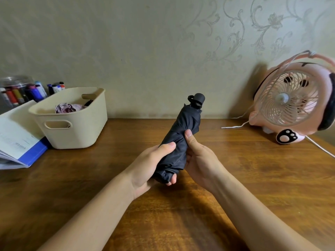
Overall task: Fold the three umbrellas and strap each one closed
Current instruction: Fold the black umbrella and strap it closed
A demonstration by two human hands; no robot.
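Looking down from my head, I hold a black umbrella (pixel 183 134) in the air over the brown wooden surface (pixel 253 178). It is folded into a fat, soft roll of thin cloth with lots of wrinkles. Its round, hard handle (pixel 198 100) points up and away from me.

My left grip (pixel 150 165) wraps around the low end, with my thumb on top and a fingertip peeking out below. My right grip (pixel 199 158) holds the right side of the roll, with my thumb pressed on the cloth.

On the left, a smooth cream plastic basket (pixel 72 134) with cut-out handles holds a crumpled pink cloth thing (pixel 68 108). Beside it lies a white and blue booklet (pixel 16 134). Its print is too small to read. Behind them stands a clear jar of pens (pixel 16 89).

On the right stands a round pink fan (pixel 290 104) with a thin wire cage, a black and white paw shape (pixel 287 136) and a white cord (pixel 233 126).
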